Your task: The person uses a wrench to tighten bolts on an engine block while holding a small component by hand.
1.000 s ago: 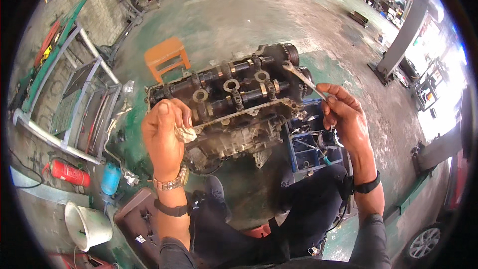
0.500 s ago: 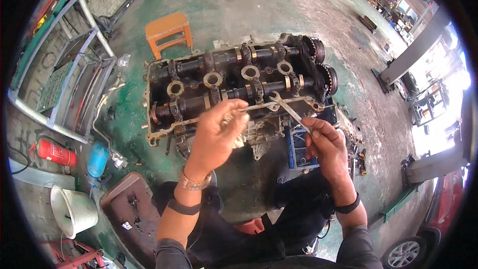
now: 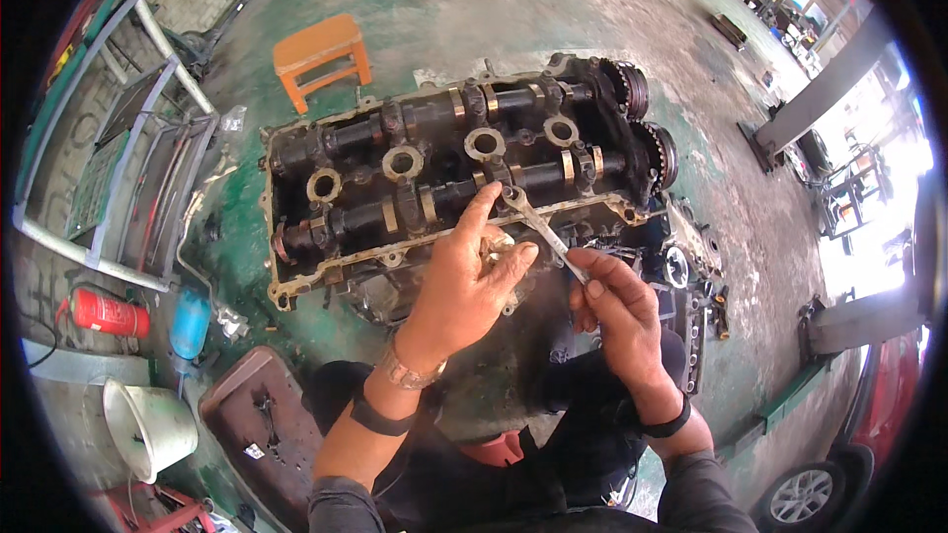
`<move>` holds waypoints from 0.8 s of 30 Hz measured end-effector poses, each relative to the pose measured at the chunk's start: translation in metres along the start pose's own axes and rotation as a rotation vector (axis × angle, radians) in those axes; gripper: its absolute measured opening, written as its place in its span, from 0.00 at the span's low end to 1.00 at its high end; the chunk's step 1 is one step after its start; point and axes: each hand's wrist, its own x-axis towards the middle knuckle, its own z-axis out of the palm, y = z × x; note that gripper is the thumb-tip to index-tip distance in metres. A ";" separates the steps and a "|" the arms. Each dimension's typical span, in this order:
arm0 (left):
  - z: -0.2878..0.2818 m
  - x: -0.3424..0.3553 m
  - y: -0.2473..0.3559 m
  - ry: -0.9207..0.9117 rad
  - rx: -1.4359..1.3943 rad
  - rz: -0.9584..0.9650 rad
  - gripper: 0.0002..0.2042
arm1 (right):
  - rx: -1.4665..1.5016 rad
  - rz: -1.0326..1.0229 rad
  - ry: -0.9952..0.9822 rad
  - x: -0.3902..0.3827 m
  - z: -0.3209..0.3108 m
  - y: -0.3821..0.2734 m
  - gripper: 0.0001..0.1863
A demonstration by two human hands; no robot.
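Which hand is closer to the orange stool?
Left: the left hand is across the cylinder head from the orange stool; the right hand, holding a wrench, is farther right.

A single view looks steeply down and forward from the person's head, through the left of two side-by-side fisheye lenses. The left hand (image 3: 456, 288) and right hand (image 3: 624, 314) are close below, the engine (image 3: 446, 154) just beyond; the wide field spreads to far floor (image 3: 444, 0), bending straight edges outward.
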 end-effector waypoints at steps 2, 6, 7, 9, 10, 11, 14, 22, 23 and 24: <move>0.002 0.002 -0.002 0.017 0.018 0.074 0.31 | -0.009 0.013 -0.008 -0.001 0.003 0.000 0.18; 0.003 0.005 -0.004 0.027 0.011 0.083 0.30 | -0.068 -0.017 -0.041 -0.006 0.011 0.000 0.19; 0.003 0.005 -0.004 0.035 0.013 0.092 0.29 | -0.095 -0.024 -0.042 -0.006 0.012 -0.001 0.19; 0.004 0.006 -0.002 0.058 0.024 0.079 0.28 | -0.150 -0.035 -0.040 -0.005 0.012 -0.004 0.19; 0.005 0.006 -0.001 0.062 -0.018 0.047 0.28 | -0.134 -0.016 -0.038 -0.003 0.011 -0.005 0.18; 0.005 0.006 0.001 0.062 -0.051 0.033 0.27 | -0.177 -0.042 -0.027 0.000 0.009 -0.007 0.18; 0.006 0.005 0.005 0.069 -0.086 -0.020 0.27 | -0.202 -0.053 0.000 0.012 0.001 -0.009 0.15; 0.002 0.007 0.005 0.045 -0.105 -0.043 0.25 | -0.012 0.079 0.034 0.032 -0.021 -0.006 0.13; 0.002 0.007 0.005 0.048 -0.104 -0.043 0.25 | 0.010 0.029 0.020 0.034 -0.023 -0.007 0.13; 0.003 0.007 0.005 0.050 -0.111 -0.043 0.25 | 0.025 0.011 0.030 0.036 -0.024 -0.008 0.13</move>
